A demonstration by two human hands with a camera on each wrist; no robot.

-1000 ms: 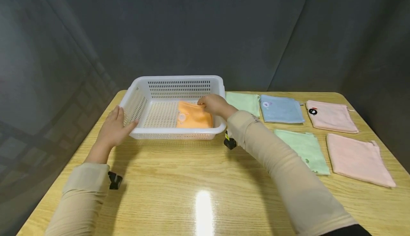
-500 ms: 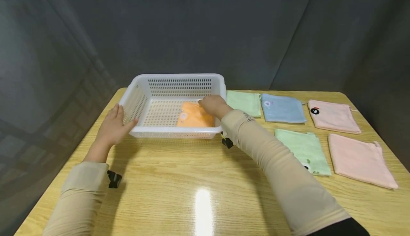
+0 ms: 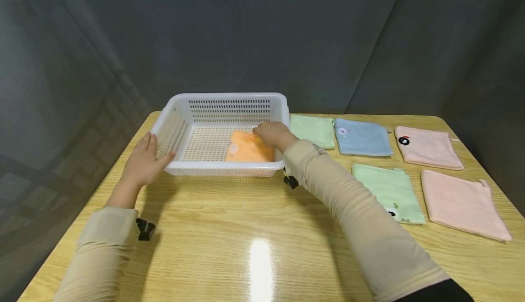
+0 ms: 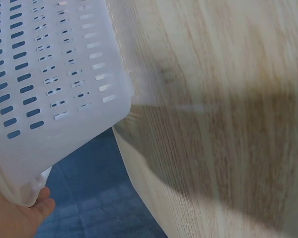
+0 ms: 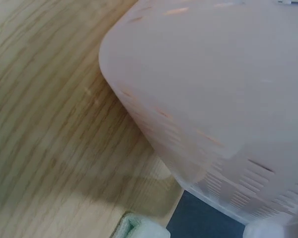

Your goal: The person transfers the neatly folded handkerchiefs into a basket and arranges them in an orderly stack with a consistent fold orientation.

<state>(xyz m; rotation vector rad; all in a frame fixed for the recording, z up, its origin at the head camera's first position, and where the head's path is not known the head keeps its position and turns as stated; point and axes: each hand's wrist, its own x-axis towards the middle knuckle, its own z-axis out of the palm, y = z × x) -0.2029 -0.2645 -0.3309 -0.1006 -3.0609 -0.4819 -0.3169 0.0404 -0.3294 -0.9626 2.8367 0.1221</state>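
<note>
Orange towel (image 3: pixel 248 148), lying in the white perforated basket (image 3: pixel 213 166) between the hands, has its far edge drawn slightly toward the right hand (image 3: pixel 275 134), so it seems nearly settled. That hand's fingers curl at the edge; whether they pinch, I cannot tell. The left hand (image 3: pixel 141 163) stays at the basket's side, fingers extended; the right wrist has shifted inward.
</note>
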